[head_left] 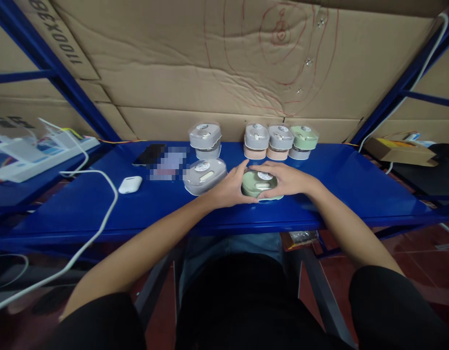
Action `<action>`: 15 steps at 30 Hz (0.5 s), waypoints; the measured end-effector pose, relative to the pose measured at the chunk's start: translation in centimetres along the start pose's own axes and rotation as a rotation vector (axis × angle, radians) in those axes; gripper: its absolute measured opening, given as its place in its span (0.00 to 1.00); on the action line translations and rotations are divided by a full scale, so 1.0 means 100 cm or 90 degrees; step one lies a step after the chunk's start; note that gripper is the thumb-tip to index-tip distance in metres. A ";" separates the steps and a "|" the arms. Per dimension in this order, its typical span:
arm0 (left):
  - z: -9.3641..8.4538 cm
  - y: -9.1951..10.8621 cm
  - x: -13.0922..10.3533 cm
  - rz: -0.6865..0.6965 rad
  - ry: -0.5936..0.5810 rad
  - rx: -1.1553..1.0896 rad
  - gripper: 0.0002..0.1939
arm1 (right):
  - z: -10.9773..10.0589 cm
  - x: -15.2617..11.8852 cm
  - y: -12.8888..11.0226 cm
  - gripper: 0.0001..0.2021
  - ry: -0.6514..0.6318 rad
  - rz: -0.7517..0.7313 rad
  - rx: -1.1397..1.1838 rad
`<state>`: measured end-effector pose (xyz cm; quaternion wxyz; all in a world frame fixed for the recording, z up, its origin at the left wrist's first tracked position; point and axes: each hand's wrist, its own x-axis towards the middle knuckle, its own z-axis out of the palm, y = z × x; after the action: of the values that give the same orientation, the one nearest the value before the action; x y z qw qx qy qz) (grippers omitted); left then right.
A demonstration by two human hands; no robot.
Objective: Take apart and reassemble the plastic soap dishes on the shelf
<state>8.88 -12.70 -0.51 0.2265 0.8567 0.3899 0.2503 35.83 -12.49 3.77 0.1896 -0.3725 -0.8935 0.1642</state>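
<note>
A green oval lidded box [260, 181] with a clear cover, a round sticker and a pale tab lies near the front edge of the blue table. My right hand [282, 179] grips its right end, fingers behind and thumb in front. Around the left end curves my left hand [234, 185], its thumb at the front edge and its fingers at the back. Close to the left of that hand sits a grey lidded box [205, 176] of the same shape. The box's underside is hidden.
Behind stand stacked boxes: a grey stack [205, 136], two grey-and-peach stacks [256, 138] [280, 141] and a green-topped stack [303, 137]. Left on the blue table [355, 189] are a white earbud case [130, 184] and a phone [149, 154]. A white cable [109, 209] crosses the left side.
</note>
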 end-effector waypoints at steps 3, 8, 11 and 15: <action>-0.029 0.011 -0.011 0.095 0.072 0.112 0.57 | -0.008 -0.004 0.006 0.56 -0.040 0.005 0.015; -0.071 0.002 -0.037 -0.073 0.194 0.338 0.55 | -0.017 -0.010 0.014 0.57 -0.052 0.045 0.028; -0.078 -0.023 -0.047 -0.254 0.120 0.364 0.53 | -0.018 -0.009 0.013 0.53 -0.045 0.051 0.037; -0.085 -0.051 -0.046 -0.208 0.031 0.277 0.51 | -0.023 -0.007 0.011 0.51 0.004 0.039 0.050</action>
<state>-1.68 -11.63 1.91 0.0654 0.8048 0.5728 0.1412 37.98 -11.94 5.11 0.2022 -0.3922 -0.8740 0.2036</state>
